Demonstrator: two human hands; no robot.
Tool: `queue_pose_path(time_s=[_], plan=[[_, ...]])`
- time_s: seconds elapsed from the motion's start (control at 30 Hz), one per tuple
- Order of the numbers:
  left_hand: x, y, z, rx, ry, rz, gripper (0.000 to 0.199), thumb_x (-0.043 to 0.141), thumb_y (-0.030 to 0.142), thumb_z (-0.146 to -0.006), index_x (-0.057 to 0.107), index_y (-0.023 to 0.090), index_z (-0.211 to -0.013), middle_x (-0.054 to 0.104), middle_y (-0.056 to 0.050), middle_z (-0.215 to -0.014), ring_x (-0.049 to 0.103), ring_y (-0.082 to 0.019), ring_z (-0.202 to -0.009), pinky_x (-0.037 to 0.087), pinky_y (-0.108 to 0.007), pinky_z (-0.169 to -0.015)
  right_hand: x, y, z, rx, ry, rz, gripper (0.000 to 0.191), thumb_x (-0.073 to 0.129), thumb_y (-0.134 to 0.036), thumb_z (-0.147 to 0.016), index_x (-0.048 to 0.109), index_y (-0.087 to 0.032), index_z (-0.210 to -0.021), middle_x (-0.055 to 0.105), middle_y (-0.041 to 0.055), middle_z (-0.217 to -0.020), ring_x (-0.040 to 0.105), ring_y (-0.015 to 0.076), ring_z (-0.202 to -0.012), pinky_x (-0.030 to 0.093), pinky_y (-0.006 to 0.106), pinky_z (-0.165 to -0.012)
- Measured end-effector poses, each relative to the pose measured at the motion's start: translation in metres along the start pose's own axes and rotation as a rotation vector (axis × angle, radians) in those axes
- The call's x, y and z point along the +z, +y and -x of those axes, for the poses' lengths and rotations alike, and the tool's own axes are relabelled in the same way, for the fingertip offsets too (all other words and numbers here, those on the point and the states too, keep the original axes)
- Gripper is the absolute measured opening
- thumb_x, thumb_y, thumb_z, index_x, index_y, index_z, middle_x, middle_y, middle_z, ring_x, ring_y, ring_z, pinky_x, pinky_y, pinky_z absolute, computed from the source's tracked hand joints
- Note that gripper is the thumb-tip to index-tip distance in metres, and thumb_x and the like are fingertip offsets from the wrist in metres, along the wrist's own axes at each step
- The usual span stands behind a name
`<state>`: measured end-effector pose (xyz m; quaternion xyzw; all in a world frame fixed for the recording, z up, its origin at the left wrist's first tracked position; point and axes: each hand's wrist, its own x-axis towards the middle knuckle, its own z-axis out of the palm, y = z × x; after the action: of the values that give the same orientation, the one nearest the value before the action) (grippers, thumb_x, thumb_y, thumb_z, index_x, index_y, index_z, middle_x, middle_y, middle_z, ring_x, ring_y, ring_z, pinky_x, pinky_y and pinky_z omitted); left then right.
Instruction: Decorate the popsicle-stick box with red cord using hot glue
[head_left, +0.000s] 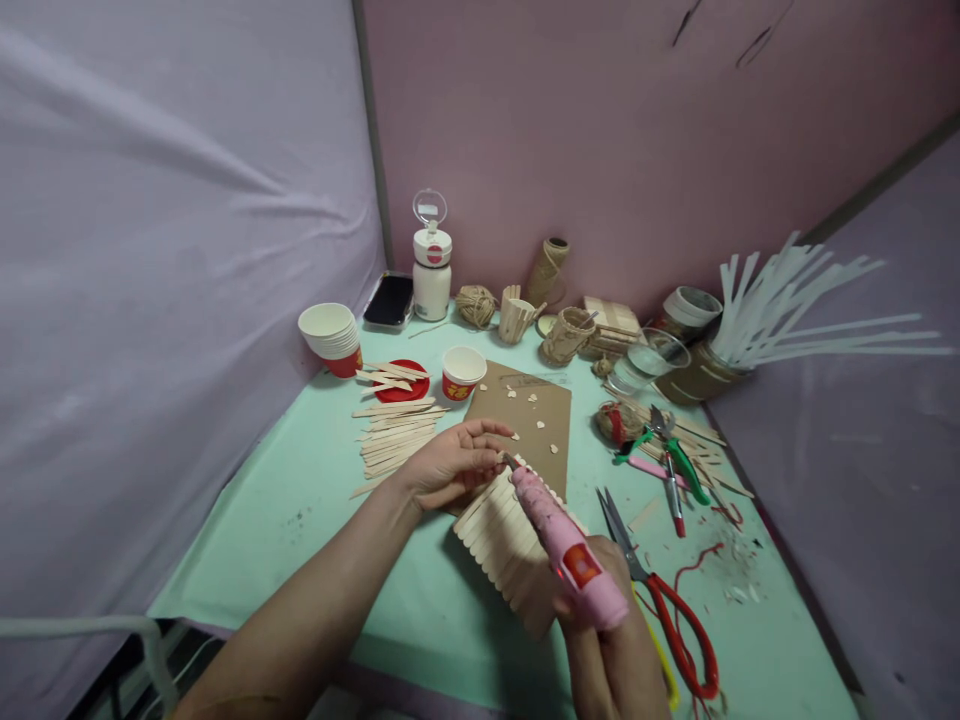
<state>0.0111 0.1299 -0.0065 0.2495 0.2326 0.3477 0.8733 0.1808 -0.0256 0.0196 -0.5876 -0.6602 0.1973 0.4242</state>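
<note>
My right hand (pixel 600 610) is wrapped around a pink hot glue gun (pixel 559 530), its nozzle pointing up and to the left. At the nozzle tip, my left hand (pixel 454 462) pinches a small pale wooden piece between thumb and forefinger; its shape is mostly hidden. Below both hands sits a panel of craft sticks (pixel 499 545) laid side by side with rounded ends, partly covered by the glue gun. Behind it lies a brown cardboard sheet (pixel 551 410) with several small pale wooden cutouts (pixel 532 398) scattered on it.
Red-handled scissors (pixel 675 620) lie open at the right, near green-handled pliers (pixel 679 455). Loose craft sticks (pixel 397 440), a red plate (pixel 412 385) and paper cups (pixel 330 335) are at the left. A bottle (pixel 433 280), twine ball (pixel 475 306) and white strips (pixel 795 300) stand behind.
</note>
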Motion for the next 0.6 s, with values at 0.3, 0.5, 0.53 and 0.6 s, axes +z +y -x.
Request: queue_pose_path(time_s=[0.3,0.5,0.53,0.6], plan=[[0.000,-0.001,-0.002,0.004,0.022,-0.066,0.046,0.088,0.014,-0.058,0.066,0.012,-0.098,0.072,-0.004,-0.075,0.063,-0.008,-0.059,0.047,-0.017,-0.058,-0.003,-0.002,0.005,-0.027,-0.030,-0.028,0.022,0.045,-0.029,-0.095,0.058,-0.022,-0.112,0.060,0.0069,-0.093,0.058,0.0242,-0.090,0.046,0.037,-0.077],[0.013,0.001,0.010,0.140,0.174,-0.458,0.041,0.084,0.017,-0.061,0.064,0.016,-0.096,0.071,-0.002,-0.078,0.065,-0.013,-0.066,0.050,-0.023,-0.062,-0.023,0.002,0.013,0.119,0.095,-0.033,0.032,0.048,-0.044,-0.092,0.064,-0.022,-0.110,0.064,0.0104,-0.101,0.060,0.0295,-0.099,0.047,0.044,-0.087],[0.016,0.000,0.014,0.183,0.226,-0.541,0.039,0.083,0.018,-0.062,0.063,0.016,-0.096,0.071,-0.002,-0.078,0.065,-0.014,-0.069,0.050,-0.024,-0.063,-0.029,0.005,0.015,0.157,0.129,-0.018,0.035,0.049,-0.047,-0.091,0.065,-0.022,-0.109,0.065,0.0113,-0.102,0.060,0.0304,-0.099,0.048,0.045,-0.086],[0.024,-0.004,0.025,0.233,0.314,-0.699,0.034,0.080,0.020,-0.067,0.063,0.019,-0.097,0.072,-0.002,-0.081,0.065,-0.016,-0.072,0.050,-0.025,-0.063,-0.043,0.015,0.020,0.222,0.190,0.033,0.040,0.049,-0.051,-0.090,0.065,-0.021,-0.111,0.065,0.0123,-0.102,0.060,0.0314,-0.099,0.048,0.046,-0.086]])
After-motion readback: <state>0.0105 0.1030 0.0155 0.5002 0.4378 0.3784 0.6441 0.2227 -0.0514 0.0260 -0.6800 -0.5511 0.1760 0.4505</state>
